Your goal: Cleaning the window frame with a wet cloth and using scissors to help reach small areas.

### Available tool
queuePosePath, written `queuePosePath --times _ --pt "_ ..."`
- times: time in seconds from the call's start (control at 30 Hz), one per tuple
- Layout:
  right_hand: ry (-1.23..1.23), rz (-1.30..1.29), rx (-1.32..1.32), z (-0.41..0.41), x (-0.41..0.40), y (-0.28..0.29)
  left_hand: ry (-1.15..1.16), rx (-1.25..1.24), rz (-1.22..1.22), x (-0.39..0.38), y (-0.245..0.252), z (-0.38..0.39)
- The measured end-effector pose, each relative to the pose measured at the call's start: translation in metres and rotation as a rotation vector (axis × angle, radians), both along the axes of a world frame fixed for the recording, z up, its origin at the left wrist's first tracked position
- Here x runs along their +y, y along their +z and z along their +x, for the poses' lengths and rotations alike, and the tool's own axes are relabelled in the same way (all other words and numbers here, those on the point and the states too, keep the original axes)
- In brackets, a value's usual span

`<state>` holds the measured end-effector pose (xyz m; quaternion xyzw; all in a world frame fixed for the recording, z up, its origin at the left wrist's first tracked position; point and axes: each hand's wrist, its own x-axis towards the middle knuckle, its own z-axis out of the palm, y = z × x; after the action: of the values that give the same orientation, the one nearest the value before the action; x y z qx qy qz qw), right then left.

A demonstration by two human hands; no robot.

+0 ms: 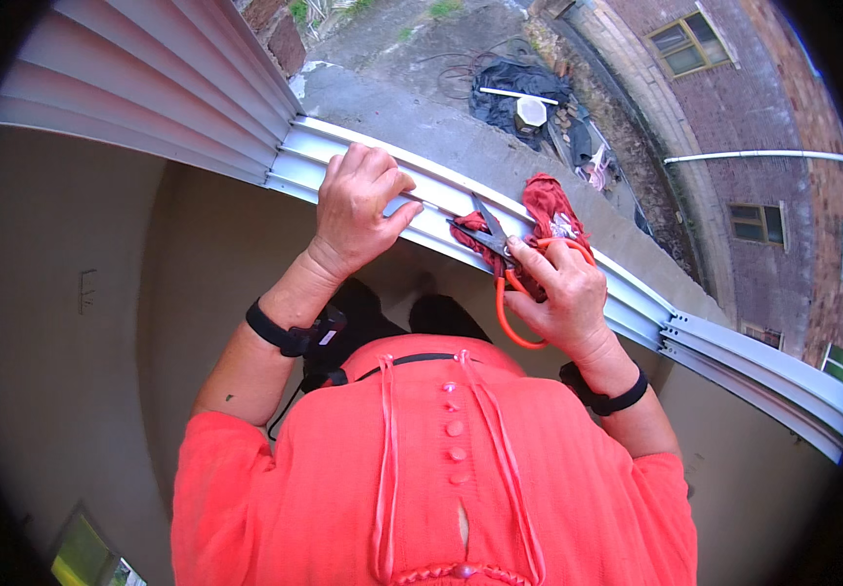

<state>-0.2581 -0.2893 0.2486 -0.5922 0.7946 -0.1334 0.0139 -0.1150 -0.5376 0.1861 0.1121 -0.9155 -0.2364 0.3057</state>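
A pair of scissors with orange handles (507, 256) is in my right hand (566, 293), its dark blades apart and pointing up and left. Red cloth (550, 201) lies on the white metal window track (458, 198), beneath and beside the scissors. My left hand (363, 198) is over the track to the left of the blades, its thumb and fingers bent near the rail. Whether something small is between those fingers I cannot tell.
Beyond the track runs a concrete ledge (421, 121), with a yard far below holding black sheeting (502, 77) and a white pipe. A brick building (751, 124) stands across. At the left is a ribbed white panel (165, 66); the room's wall (48, 242) lies on the near side.
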Motion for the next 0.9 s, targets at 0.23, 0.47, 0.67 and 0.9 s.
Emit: queuePosePath --times 0.23,0.47,0.67,0.9 --pt "0.064 -0.024 0.003 -0.0058 0.0011 0.0032 0.017 -0.108 0.034 0.0039 0.0059 -0.0056" --pt "0.076 -0.018 0.010 -0.0078 0.0002 0.0051 0.021 -0.102 0.043 0.0040 0.0054 -0.0052" --pt "0.004 -0.006 0.005 0.0012 0.0000 -0.0003 0.019 -0.096 0.050 0.0042 0.0042 -0.0031" --pt "0.064 -0.014 0.040 -0.0038 -0.0001 0.0038 0.019 -0.088 0.037 0.0044 0.0024 -0.0031"
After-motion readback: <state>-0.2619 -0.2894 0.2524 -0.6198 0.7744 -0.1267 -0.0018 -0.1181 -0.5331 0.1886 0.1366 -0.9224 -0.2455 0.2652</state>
